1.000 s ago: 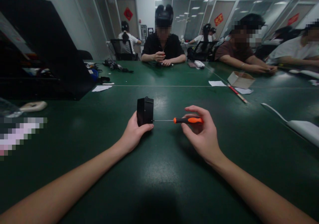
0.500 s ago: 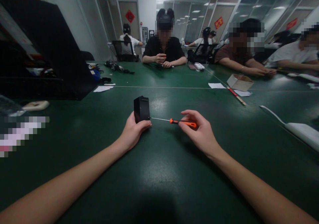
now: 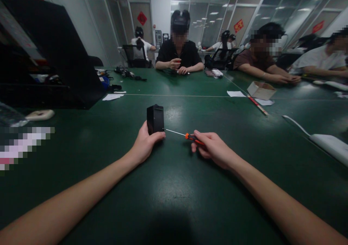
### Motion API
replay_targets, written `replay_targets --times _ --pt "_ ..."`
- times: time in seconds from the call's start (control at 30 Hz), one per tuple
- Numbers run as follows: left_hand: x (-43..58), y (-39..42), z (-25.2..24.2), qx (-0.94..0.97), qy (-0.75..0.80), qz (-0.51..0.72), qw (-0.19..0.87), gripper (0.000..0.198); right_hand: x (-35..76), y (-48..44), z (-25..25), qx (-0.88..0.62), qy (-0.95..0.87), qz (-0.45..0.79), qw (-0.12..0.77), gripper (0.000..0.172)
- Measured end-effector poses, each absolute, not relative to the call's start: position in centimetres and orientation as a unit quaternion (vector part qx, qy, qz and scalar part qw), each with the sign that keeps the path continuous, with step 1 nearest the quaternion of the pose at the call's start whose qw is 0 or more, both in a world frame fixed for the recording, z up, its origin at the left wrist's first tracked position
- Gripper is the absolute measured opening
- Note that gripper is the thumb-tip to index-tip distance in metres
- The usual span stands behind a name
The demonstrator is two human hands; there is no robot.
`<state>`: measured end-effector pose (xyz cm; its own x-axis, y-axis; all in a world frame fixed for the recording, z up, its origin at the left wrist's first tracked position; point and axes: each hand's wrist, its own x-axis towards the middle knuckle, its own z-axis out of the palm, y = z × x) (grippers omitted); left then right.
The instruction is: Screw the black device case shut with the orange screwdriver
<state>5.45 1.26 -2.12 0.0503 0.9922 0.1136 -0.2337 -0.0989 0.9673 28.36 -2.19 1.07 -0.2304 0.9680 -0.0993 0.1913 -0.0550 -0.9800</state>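
My left hand (image 3: 145, 142) is closed round the lower part of a black box-shaped case (image 3: 156, 118), held upright over the green table (image 3: 163, 190). Its thumb lies across the bottom of the near face. In my right hand (image 3: 210, 145) is an orange and black screwdriver (image 3: 191, 137), its handle gripped between thumb and fingers. The thin metal shaft points left, and its tip meets the right edge of the case near the bottom. Whether a screw sits at the tip is too small to tell.
A large black panel (image 3: 78, 56) stands at the left. Cables (image 3: 127, 73) lie farther back. To the right are a small open box (image 3: 261, 90), a red strip (image 3: 257, 104) and a white power strip (image 3: 330, 145). Across the table sits a person in black (image 3: 178, 54).
My right hand has turned over and wrapped lower round the screwdriver handle, whose end has dropped so the shaft slopes more. The case has barely moved.
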Motion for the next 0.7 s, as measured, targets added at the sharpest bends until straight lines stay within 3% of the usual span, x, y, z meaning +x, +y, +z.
replay_targets --times 0.1,0.23,0.37,0.53,0.7 --pt "5.4 1.3 -2.3 0.494 0.396 0.562 0.532 0.039 28.3 -2.5 1.4 -0.516 -0.598 0.516 0.331 0.049" --pt "5.3 1.2 -2.2 0.541 0.401 0.547 0.497 0.040 28.5 -2.5 2.1 -0.536 -0.637 0.429 0.351 0.031" --pt "5.3 0.9 -1.5 0.582 0.422 0.529 0.451 0.044 28.9 -2.3 2.6 -0.549 -0.675 0.357 0.340 0.026" --pt "5.4 0.6 -0.9 0.594 0.434 0.519 0.435 0.042 29.1 -2.6 2.5 -0.542 -0.719 0.317 0.298 0.044" --pt "5.4 0.7 -0.9 0.602 0.436 0.517 0.425 0.040 28.8 -3.0 2.4 -0.532 -0.733 0.271 0.326 0.021"
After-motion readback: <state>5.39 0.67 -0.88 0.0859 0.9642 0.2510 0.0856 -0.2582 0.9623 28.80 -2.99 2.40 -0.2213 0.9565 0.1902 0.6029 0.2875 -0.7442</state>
